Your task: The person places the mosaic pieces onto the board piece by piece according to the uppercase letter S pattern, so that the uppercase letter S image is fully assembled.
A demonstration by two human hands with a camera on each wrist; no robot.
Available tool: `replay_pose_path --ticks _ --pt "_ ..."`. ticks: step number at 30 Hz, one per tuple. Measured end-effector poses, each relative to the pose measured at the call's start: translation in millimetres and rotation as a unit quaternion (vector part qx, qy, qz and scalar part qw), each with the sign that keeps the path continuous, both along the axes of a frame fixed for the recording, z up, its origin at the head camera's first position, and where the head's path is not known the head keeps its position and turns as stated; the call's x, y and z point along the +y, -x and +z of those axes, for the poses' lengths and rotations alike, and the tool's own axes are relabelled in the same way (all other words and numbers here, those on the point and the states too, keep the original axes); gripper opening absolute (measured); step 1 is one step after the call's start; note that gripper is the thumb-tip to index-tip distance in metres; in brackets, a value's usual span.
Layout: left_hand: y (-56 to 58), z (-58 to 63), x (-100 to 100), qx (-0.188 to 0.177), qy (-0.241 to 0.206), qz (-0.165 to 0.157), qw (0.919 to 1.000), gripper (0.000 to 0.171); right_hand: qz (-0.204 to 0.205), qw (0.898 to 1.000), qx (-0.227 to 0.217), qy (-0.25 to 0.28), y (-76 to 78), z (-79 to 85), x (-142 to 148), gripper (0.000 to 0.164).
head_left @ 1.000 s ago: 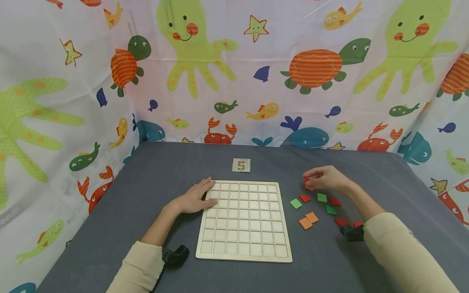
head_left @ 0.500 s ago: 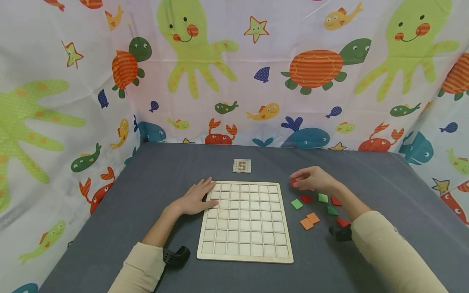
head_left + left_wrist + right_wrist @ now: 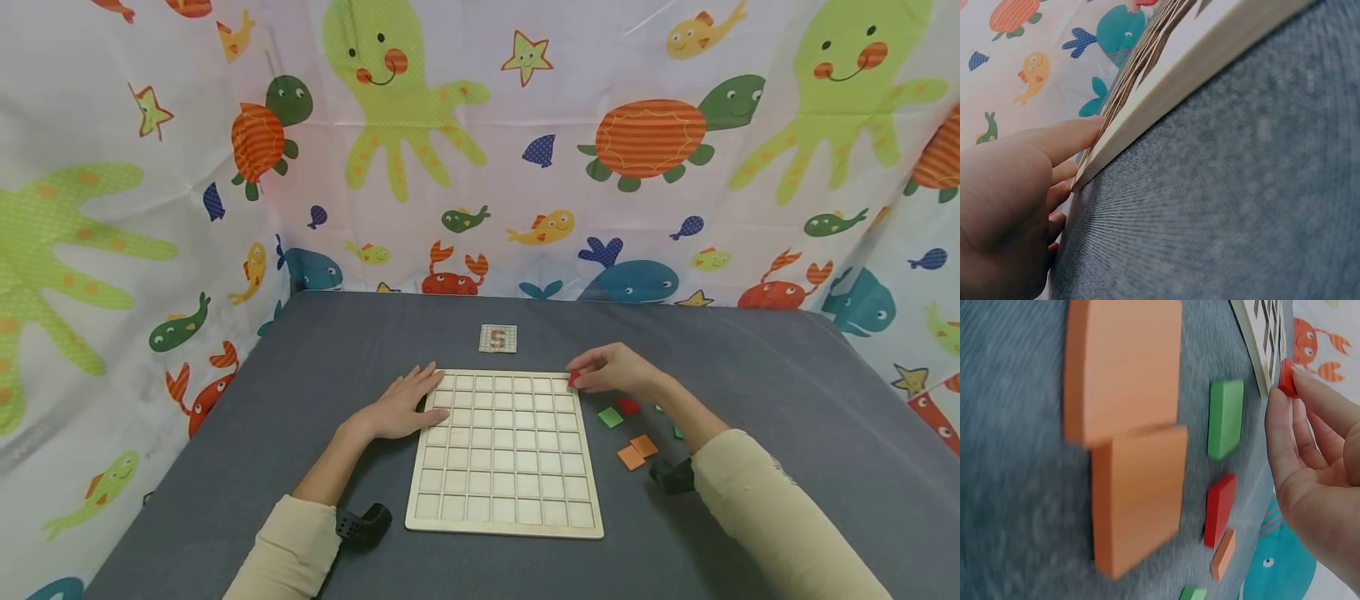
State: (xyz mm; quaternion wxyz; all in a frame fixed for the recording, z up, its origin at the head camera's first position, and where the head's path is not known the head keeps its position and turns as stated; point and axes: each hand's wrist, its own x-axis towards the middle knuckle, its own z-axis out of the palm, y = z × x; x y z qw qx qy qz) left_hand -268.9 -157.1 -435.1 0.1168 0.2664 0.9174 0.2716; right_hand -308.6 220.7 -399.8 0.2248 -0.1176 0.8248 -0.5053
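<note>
A pale wooden grid board (image 3: 504, 450), divided into small square recesses, lies flat on the grey table. My left hand (image 3: 396, 408) rests at its upper left edge, fingers fairly straight and thumb over the rim. In the left wrist view the thumb (image 3: 1075, 136) touches the board's side (image 3: 1147, 115). My right hand (image 3: 621, 372) pinches a small red square tile (image 3: 574, 379) at the board's upper right corner. The right wrist view shows that red tile (image 3: 1287, 378) between thumb and fingertips, close to the board's edge (image 3: 1259, 347).
Right of the board lie loose tiles: a green tile (image 3: 611, 417), a red tile (image 3: 628, 406) and two overlapping orange tiles (image 3: 632, 452). Others are partly hidden under the right arm. A small patterned card (image 3: 498, 338) lies beyond the board. A sea-animal curtain (image 3: 420, 250) stands behind the table.
My right hand has moved left with the red tile, from the loose tiles to the board's upper right corner. The left hand has stayed on the board's edge.
</note>
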Motion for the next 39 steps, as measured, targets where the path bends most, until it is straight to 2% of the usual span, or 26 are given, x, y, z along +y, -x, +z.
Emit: replay_pose_path --ticks 9,17,24,31,39 --pt "-0.4 3.2 1 -0.004 0.005 0.001 1.0 0.07 0.022 1.0 0.013 -0.004 2.1 -4.0 -18 0.031" --pt "-1.6 9.3 0 -0.012 0.038 0.012 0.9991 0.071 0.043 0.999 0.021 -0.015 -0.7 -0.3 -32 0.032" --pt "-6.1 14.9 3 -0.025 0.053 0.018 0.9981 0.071 0.063 0.997 0.036 -0.016 -1.5 -4.0 -46 0.029" --pt "-7.1 15.4 2 -0.028 0.049 0.011 0.9983 0.071 0.075 0.996 0.041 -0.01 -2.1 -8.8 -56 0.028" --pt "-9.1 18.1 3 -0.03 0.054 0.016 0.998 0.071 0.075 0.996 0.049 -0.008 -6.3 -6.8 -64 0.025"
